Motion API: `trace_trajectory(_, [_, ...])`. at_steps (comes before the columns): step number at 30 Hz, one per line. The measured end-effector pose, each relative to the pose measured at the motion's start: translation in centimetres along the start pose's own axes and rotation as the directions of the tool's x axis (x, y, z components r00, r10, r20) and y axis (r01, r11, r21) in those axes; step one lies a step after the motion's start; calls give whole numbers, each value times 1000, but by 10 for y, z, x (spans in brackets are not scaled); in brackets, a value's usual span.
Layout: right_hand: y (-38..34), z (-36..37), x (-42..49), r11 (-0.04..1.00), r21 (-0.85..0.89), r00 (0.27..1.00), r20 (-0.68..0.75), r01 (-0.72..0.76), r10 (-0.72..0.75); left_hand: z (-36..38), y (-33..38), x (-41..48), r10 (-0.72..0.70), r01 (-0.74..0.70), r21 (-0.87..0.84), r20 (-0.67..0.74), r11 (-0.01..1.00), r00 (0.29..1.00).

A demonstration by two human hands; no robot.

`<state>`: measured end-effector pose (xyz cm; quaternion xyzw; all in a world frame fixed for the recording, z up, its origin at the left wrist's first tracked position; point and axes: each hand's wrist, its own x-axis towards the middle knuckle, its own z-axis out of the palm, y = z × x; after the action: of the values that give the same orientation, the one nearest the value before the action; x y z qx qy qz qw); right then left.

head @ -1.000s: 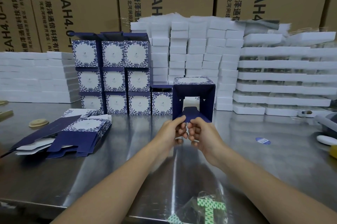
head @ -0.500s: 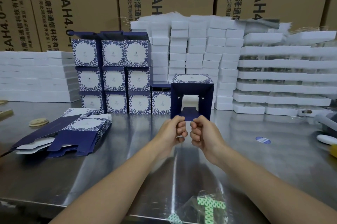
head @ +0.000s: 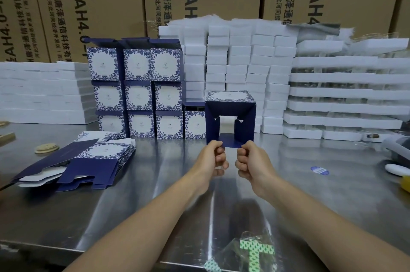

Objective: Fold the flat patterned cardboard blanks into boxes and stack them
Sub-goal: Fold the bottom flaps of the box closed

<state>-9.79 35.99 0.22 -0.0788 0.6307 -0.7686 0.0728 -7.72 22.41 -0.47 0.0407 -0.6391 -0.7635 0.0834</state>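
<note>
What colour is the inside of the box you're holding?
Plain navy blue inside the box, head view.

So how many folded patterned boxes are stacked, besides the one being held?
10: nine in a three-by-three block, plus a single box on the table at its right. Others may hide behind.

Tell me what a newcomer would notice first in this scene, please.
At the centre, the left hand and the right hand grip the lower edge of a half-folded box, navy inside with a blue floral top. Left of it, finished boxes stand stacked three high; nearer, flat blanks lie fanned on the steel table.
</note>
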Motion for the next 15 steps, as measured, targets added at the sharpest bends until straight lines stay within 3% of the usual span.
trace_trajectory(15, [5, -12, 13, 972, -233, 993, -93, 45, -69, -4, 1, 2, 0, 7, 73, -108, 997, 994])
